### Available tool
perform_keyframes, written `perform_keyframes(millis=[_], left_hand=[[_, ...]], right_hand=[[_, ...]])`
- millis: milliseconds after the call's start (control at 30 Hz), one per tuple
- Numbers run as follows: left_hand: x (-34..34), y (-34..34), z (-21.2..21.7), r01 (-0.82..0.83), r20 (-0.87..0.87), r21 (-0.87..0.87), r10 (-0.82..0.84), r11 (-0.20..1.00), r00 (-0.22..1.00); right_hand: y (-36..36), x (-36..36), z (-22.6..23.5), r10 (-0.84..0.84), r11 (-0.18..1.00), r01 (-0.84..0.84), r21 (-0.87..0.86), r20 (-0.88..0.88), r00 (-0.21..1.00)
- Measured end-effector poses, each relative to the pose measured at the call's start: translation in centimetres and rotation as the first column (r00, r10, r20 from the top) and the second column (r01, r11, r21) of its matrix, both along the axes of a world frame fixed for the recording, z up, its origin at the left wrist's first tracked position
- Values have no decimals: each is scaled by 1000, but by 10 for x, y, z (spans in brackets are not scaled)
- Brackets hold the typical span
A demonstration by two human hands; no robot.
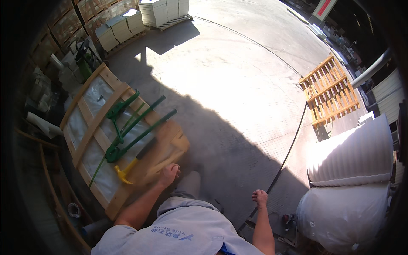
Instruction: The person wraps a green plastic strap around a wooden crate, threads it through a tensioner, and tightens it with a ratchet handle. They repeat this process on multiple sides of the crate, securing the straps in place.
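Wooden crate (97, 127), at our left, has slats over pale plastic sheeting (95, 88), with a green long-handled tool (138, 124) and a yellow claw hammer (131, 164) lying on top. Our left hand (170, 173) is by the crate's near right corner, its fingers bent; blur keeps us from telling how tightly, or whether they touch the wood. Our right hand (259, 197) hangs over the concrete floor (238, 161), fingers loosely curled, with nothing visible in them; we cannot tell if they fully close. We judge this a pause between grips; using the hammer would call for reaching over the crate's edge and closing round its dark handle, clear of the green ones. Sheeting hides the contents, the crate's near end is smeared, and we cannot tell whether the green strap (97, 172) is joined to the tool.
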State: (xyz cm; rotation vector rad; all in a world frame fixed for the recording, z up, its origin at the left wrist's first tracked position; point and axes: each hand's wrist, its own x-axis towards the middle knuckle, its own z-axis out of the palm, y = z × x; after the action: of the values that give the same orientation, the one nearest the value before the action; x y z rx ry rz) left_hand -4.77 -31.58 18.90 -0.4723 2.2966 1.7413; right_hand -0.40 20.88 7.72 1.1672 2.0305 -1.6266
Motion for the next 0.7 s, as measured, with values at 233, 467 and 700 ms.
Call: perform_keyframes(millis=[233,467,700], left_hand=[[-137,8,5,-132,-106,-31,128,991,986],[-236,-25,11,-328,-103,210,355,921,929],[-274,-92,6,-655,-149,347,729,671,668]], right_hand=[[-37,-204,-21,240,955,-251,-155,-89,967],[-53,-250,-12,574,815,-579,24,105,812],[-79,-379,20,945,187,-948,259,215,245]])
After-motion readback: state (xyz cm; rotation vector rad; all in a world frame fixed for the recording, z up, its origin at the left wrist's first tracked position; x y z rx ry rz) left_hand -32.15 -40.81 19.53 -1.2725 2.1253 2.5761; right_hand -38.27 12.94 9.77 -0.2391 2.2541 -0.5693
